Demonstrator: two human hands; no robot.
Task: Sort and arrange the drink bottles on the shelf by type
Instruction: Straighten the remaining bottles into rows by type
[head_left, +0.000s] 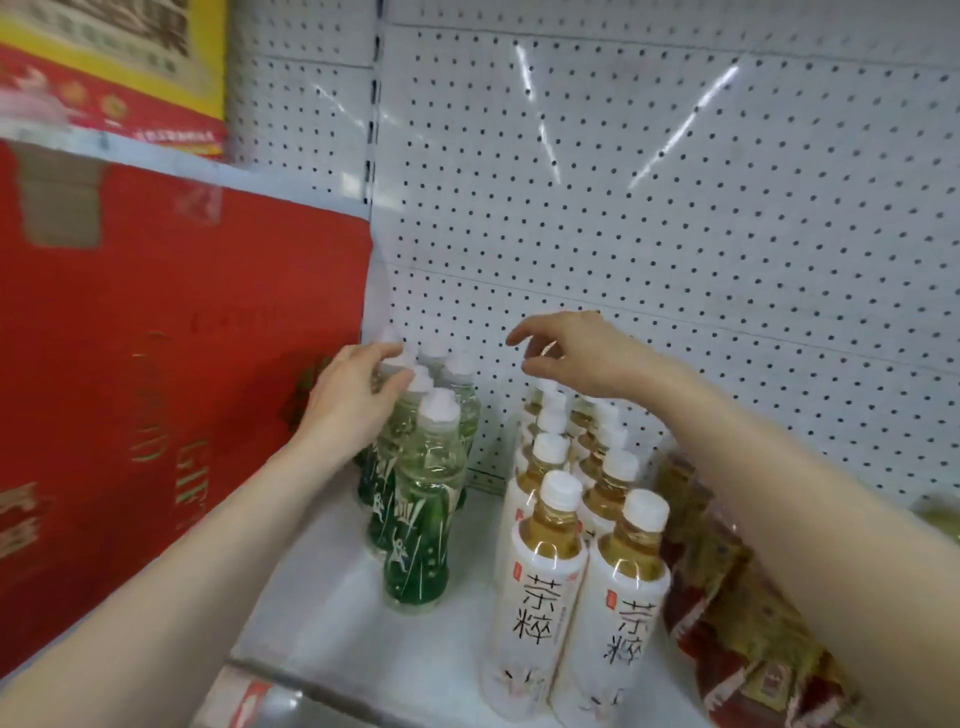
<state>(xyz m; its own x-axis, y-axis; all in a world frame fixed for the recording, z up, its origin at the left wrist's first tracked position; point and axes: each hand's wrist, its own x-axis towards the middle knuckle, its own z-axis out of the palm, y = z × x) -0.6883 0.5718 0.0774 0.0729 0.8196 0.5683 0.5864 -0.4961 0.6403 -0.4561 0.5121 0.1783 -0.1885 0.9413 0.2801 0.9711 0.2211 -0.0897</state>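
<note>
Left hand (358, 397): head view; fingers and thumb curled round the capped tops at the back of the green-label bottles (423, 499), clamped on them.
Right hand (579, 358): fingers apart and loosely bent, holding nothing; it hovers over the rear caps of the white-label tea bottles (543, 582). Whether the thumb touches a cap cannot be told.
Green-label bottles: upright in a tight group under and just ahead of the left hand, white caps, pale liquid.
White-label tea bottles: upright in two rows running from below the right hand toward the camera, amber liquid, white caps.
Gap: bare shelf (332, 618) lies between the two groups, between the hands.
Red carton (156, 374): just left of the left hand, its face blurred.
Red packets (727, 597): under the right forearm, beside the tea rows.
Pegboard back panel (675, 234): behind both hands.
</note>
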